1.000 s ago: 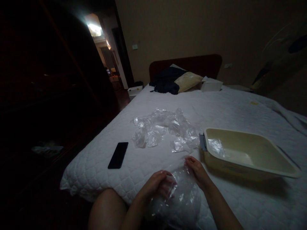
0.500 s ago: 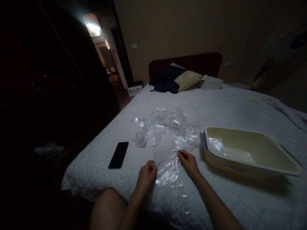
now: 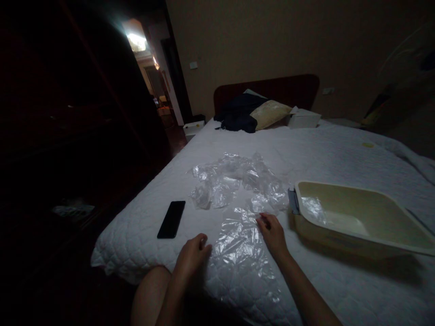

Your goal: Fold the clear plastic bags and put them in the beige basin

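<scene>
A clear plastic bag (image 3: 238, 244) lies spread and wrinkled on the white quilted bed, its lower end near the bed's front edge. My left hand (image 3: 193, 254) is just left of the bag, apart from it, thumb and forefinger separated with nothing between them. At the bag's upper right edge, my right hand (image 3: 273, 234) has its fingers curled, the tips closed on the thin plastic. Beyond both hands, several crumpled clear plastic bags (image 3: 220, 190) form a loose arc.
A black phone (image 3: 171, 219) lies to the left. On the right stands a cream plastic bin (image 3: 363, 194) with a grey latch and some clear plastic inside. Dark clothing (image 3: 238, 113), a beige pillow (image 3: 271, 114) and a white box (image 3: 305, 119) are by the headboard.
My left hand has let go of the bag and moved left, away from it. The bag now lies flatter and wider. My right hand stays at its upper right edge.
</scene>
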Demonstrator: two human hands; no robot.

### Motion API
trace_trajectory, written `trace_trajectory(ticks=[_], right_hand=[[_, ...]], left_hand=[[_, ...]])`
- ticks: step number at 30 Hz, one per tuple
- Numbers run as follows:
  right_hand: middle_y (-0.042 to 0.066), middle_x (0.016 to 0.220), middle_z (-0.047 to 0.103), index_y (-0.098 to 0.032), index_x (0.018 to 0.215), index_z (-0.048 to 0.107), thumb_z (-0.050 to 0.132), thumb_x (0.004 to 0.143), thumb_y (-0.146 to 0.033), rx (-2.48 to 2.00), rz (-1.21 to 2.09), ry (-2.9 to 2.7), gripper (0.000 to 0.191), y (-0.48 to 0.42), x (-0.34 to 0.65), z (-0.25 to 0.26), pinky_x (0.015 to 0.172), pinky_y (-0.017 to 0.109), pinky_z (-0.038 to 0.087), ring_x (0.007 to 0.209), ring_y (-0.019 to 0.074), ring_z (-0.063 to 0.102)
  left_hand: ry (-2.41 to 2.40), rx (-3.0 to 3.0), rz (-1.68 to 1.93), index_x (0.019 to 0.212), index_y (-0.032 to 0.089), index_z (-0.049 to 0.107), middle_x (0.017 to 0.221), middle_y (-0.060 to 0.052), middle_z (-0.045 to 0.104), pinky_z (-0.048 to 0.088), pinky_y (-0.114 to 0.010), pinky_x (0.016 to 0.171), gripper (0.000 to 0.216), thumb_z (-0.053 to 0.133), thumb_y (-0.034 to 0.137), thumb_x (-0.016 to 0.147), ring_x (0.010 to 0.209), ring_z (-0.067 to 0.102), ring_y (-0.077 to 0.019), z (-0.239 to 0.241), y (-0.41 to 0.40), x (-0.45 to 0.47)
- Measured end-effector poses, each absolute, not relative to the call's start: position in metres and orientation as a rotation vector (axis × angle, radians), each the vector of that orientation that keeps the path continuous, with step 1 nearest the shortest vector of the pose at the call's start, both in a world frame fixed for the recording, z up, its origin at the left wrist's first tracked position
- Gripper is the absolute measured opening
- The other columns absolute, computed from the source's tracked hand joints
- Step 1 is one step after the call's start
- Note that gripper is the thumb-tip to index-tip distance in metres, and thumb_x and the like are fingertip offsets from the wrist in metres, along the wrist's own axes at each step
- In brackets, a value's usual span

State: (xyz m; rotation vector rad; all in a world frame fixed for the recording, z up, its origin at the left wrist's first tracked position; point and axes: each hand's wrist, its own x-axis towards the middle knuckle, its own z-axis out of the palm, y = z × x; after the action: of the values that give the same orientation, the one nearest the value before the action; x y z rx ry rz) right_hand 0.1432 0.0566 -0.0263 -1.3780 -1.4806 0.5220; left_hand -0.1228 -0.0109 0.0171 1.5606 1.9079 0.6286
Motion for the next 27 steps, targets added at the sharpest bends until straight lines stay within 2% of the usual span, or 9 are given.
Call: trace_trajectory(ticks=[3, 5, 9, 13, 21, 24, 27], right_hand=[[0.009, 0.095, 0.054, -0.019, 0.1, 0.057, 0.048, 0.08, -0.038, -1.435, 0.284, -1.502, 0.029, 0.048, 0.142, -0.02, 0.074, 0.035, 0.044, 0.08, 0.0202, 0.052], [0.01, 0.096, 0.053, -0.02, 0.099, 0.057, 0.047, 0.081, -0.035, -1.427, 0.161, -1.549, 0.025, 0.042, 0.141, -0.015, 0.08, 0.038, 0.041, 0.088, 0.0229, 0.05], [0.009, 0.094, 0.056, -0.022, 0.098, 0.058, 0.044, 0.083, -0.029, -1.303, 0.21, -1.761, 0.021, 0.029, 0.136, -0.007, 0.083, 0.039, 0.041, 0.091, 0.0229, 0.051], [0.008, 0.095, 0.059, -0.023, 0.099, 0.058, 0.044, 0.084, -0.026, -1.233, 0.365, -1.962, 0.021, 0.019, 0.13, -0.009, 0.082, 0.038, 0.042, 0.091, 0.022, 0.053], [0.008, 0.093, 0.062, -0.024, 0.092, 0.063, 0.05, 0.08, -0.03, -1.139, 0.571, -1.858, 0.019, 0.014, 0.128, -0.011, 0.083, 0.041, 0.042, 0.091, 0.0229, 0.054], [0.007, 0.092, 0.062, -0.024, 0.089, 0.063, 0.053, 0.078, -0.034, -1.146, 0.659, -1.71, 0.017, 0.015, 0.13, -0.009, 0.081, 0.039, 0.044, 0.089, 0.0228, 0.055], [0.007, 0.091, 0.062, -0.024, 0.085, 0.063, 0.056, 0.075, -0.036, -1.178, 0.678, -1.639, 0.017, 0.018, 0.133, -0.008, 0.081, 0.037, 0.044, 0.088, 0.0225, 0.056]], left_hand=[[1.949, 1.628, 0.915, 0.1, 0.019, 0.058, 0.091, -0.008, 0.063, 0.039, -0.034, 0.081, 0.03, 0.05, 0.033, 0.075, 0.089, 0.057, -0.0232, 0.022, -0.01, -0.109], [1.762, 1.779, 1.084, 0.105, 0.019, 0.057, 0.113, -0.011, 0.056, 0.03, -0.038, 0.096, 0.033, 0.047, 0.034, 0.078, 0.11, 0.047, -0.0244, 0.022, -0.008, -0.093], [1.322, 2.017, 0.97, 0.118, 0.019, 0.049, 0.133, -0.009, 0.039, 0.014, -0.043, 0.106, 0.04, 0.045, 0.034, 0.081, 0.127, 0.027, -0.0236, 0.014, -0.002, -0.06], [1.256, 2.105, 0.814, 0.124, 0.019, 0.042, 0.138, -0.01, 0.031, 0.007, -0.047, 0.106, 0.045, 0.043, 0.035, 0.082, 0.13, 0.019, -0.0246, 0.001, -0.003, -0.047], [1.285, 1.99, 0.829, 0.121, 0.021, 0.046, 0.138, -0.008, 0.032, 0.004, -0.046, 0.107, 0.044, 0.047, 0.037, 0.08, 0.13, 0.018, -0.0239, 0.006, -0.017, -0.056], [1.268, 1.912, 0.898, 0.118, 0.022, 0.049, 0.137, -0.006, 0.034, 0.006, -0.044, 0.107, 0.041, 0.048, 0.035, 0.08, 0.129, 0.021, -0.0218, 0.011, -0.016, -0.062], [1.299, 1.789, 0.998, 0.115, 0.024, 0.051, 0.134, -0.004, 0.039, 0.015, -0.04, 0.106, 0.038, 0.049, 0.033, 0.079, 0.126, 0.029, -0.0208, 0.015, -0.014, -0.072]])
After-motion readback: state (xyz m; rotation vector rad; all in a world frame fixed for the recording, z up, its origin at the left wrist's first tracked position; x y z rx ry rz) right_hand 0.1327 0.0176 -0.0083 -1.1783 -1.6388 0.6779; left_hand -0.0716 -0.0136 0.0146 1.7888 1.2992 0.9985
